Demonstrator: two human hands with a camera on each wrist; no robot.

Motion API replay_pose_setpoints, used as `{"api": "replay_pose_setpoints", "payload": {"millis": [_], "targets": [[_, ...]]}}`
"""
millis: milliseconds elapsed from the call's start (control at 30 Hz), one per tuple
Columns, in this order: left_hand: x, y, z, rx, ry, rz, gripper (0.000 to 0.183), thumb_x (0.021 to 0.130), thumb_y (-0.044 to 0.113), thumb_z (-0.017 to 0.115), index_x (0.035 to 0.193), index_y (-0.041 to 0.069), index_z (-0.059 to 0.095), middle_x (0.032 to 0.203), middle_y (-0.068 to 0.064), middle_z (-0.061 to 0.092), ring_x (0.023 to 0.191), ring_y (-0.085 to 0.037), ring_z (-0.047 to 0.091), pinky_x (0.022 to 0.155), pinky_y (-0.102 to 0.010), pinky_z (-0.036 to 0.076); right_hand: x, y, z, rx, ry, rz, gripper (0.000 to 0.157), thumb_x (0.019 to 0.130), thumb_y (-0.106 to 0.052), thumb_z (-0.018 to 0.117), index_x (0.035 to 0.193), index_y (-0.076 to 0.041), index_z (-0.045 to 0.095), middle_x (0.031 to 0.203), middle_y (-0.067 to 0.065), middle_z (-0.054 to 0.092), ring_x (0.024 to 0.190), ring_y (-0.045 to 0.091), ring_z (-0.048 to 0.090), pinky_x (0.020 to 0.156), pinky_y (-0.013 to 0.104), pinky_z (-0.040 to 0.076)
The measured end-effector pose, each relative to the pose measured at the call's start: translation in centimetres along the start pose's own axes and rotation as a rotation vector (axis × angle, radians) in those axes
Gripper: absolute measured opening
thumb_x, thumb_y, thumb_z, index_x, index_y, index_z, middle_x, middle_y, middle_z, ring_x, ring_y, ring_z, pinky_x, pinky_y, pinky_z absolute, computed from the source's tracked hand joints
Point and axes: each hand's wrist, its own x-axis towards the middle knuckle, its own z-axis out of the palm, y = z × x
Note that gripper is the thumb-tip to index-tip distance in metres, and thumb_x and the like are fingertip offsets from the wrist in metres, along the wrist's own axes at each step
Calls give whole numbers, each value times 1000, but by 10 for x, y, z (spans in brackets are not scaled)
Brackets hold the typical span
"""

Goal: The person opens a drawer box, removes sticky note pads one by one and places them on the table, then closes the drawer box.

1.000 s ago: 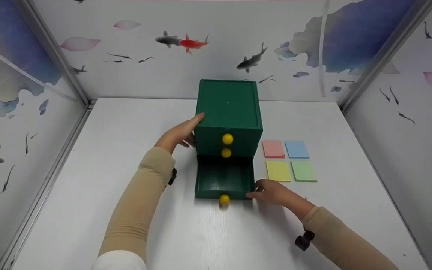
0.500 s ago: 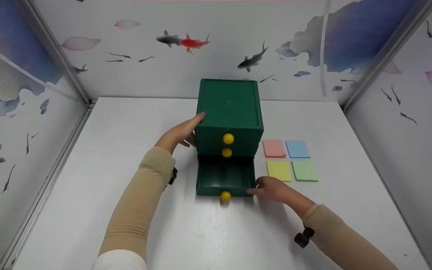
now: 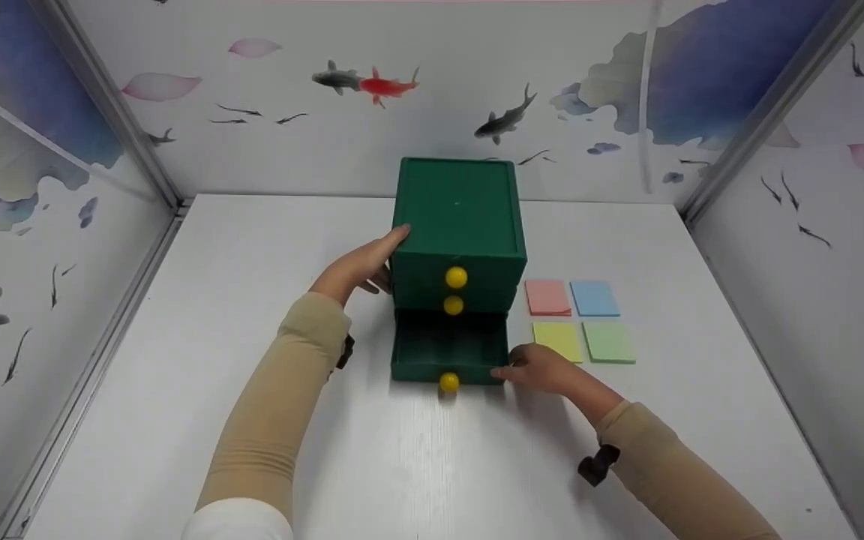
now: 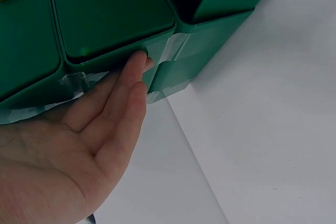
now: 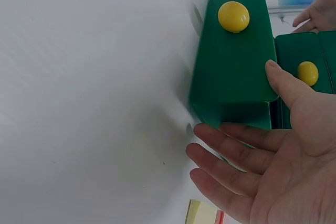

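Observation:
A green three-drawer cabinet (image 3: 457, 210) with yellow knobs stands mid-table. Its bottom drawer (image 3: 447, 349) is pulled partway out and shows a dark, bare inside; its knob (image 3: 448, 382) faces me. My left hand (image 3: 357, 266) lies flat against the cabinet's left side, fingers straight (image 4: 131, 87) along the taped edge. At the drawer's front right corner is my right hand (image 3: 541, 369). Its thumb (image 5: 281, 80) presses on the drawer front (image 5: 231, 61), and the straight fingers lie beside the drawer's right wall. The two upper drawers are closed.
Four sticky-note pads lie right of the cabinet: pink (image 3: 547, 298), blue (image 3: 594, 298), yellow (image 3: 556, 339) and green (image 3: 608, 342). White table (image 3: 252, 247) is walled on three sides by fish-patterned panels (image 3: 289, 112).
The bottom drawer has slid back toward the cabinet, with my right hand moving along at its front corner. My left hand has stayed on the cabinet's side.

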Motion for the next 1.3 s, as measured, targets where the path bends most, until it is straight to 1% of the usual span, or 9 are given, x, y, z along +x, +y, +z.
{"api": "replay_pose_setpoints", "payload": {"millis": [100,167,333,400,667,900,1067,1300], "targets": [[1,0,0,2,-2,3,92,91,77,20,153,9,31,132,-23,54,106,-34,62,97,-49,44,1,0,-1,5,0,1,71,87,-53,69,128,4,58,119,14,63,99,25,58,93,47,48],[0,0,-1,2,-5,1,93,90,77,20,153,9,30,132,-23,54,107,-35,62,97,-49,43,2,0,-2,15,5,-2,67,88,-52,67,125,3,60,114,13,65,96,24,58,91,45,49],[0,0,0,-2,-7,-15,93,90,77,20,153,10,29,132,-25,53,108,-36,61,98,-49,42,9,1,-5,80,17,-30,45,94,-47,62,105,-3,69,91,7,69,83,21,59,80,38,51],[1,0,0,-5,-6,-19,93,90,77,21,154,10,29,132,-25,53,109,-37,61,99,-49,42,11,3,-5,102,20,-39,41,95,-44,62,99,-5,70,86,6,69,82,22,60,78,37,51],[2,-2,-1,2,-6,0,92,91,77,21,152,10,33,126,-21,56,108,-36,61,98,-48,43,17,1,-9,130,47,-49,43,97,-42,60,101,-1,70,89,9,70,85,25,63,77,38,51],[1,-2,-1,9,-5,-2,93,91,77,21,153,9,31,129,-22,55,108,-35,61,98,-48,43,24,-2,-10,150,85,-8,42,97,-42,59,96,-2,72,89,9,70,87,26,63,79,39,51],[1,-1,0,6,-7,-2,92,91,77,21,153,9,31,129,-22,54,107,-35,61,98,-47,43,27,-4,-11,158,114,9,41,95,-42,62,96,-2,72,88,8,71,87,27,64,80,38,52],[1,-2,-1,-3,-2,-4,93,91,77,22,153,9,31,127,-22,56,107,-35,61,98,-47,43,31,-5,-10,174,145,1,38,91,-40,68,93,-3,73,84,8,70,82,28,62,73,35,52]]}}
